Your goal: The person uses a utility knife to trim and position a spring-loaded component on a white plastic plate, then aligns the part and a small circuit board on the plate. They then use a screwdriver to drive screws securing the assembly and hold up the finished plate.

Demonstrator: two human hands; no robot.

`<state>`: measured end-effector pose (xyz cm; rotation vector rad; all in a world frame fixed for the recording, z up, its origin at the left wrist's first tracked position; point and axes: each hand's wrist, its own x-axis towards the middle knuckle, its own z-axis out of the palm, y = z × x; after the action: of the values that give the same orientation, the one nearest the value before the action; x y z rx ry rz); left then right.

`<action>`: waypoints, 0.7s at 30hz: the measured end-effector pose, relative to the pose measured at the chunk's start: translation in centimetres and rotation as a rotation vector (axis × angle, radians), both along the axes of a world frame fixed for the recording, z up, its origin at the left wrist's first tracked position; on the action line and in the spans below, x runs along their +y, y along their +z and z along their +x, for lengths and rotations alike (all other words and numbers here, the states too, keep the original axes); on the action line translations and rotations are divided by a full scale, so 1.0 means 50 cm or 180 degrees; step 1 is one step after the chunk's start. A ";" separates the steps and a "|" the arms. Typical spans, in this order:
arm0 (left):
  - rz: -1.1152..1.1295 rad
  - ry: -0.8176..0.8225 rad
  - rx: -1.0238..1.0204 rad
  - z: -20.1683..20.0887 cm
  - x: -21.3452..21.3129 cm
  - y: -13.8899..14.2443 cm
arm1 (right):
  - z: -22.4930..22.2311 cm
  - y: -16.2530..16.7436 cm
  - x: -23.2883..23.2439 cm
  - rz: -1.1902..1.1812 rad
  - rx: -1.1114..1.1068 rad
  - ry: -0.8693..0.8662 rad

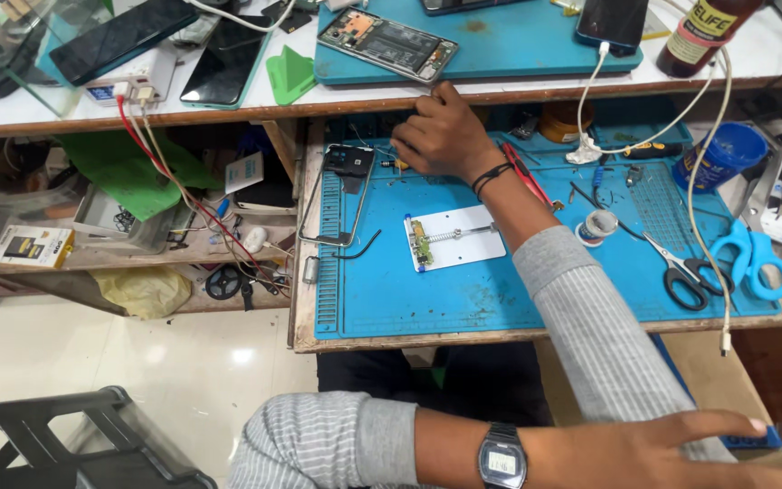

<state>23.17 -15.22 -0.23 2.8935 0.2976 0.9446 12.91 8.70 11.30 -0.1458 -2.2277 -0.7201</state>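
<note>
White tiled floor [183,362] at left, cluttered shelves beside wooden bench. Blue work mat [463,290] covers pull-out bench surface; white board holder [454,237] at centre, scissors [685,272] at right. My right hand [441,136] reaches to mat's far edge, fingers curled; what it grips, cannot tell. My left hand [662,448], wristwatch [502,460] on wrist, lies flat, open, empty, across my lap. Metal phone frame [337,195] rests at mat's left.
</note>
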 end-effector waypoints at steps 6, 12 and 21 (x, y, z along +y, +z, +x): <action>0.0599 0.0267 0.1200 -0.089 0.053 0.082 | 0.024 -0.014 -0.010 -0.0650 -0.0198 0.0343; 0.0387 0.0639 -0.1274 -0.276 0.243 0.097 | 0.081 -0.090 -0.060 -0.2634 0.0550 0.0390; 0.1118 0.0790 -0.1277 -0.356 0.342 -0.029 | 0.191 -0.288 -0.104 -0.7876 0.0841 0.2330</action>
<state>5.39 1.90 -1.67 2.9051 0.5092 1.7455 22.48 3.49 -3.08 -0.4472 -1.3151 2.3250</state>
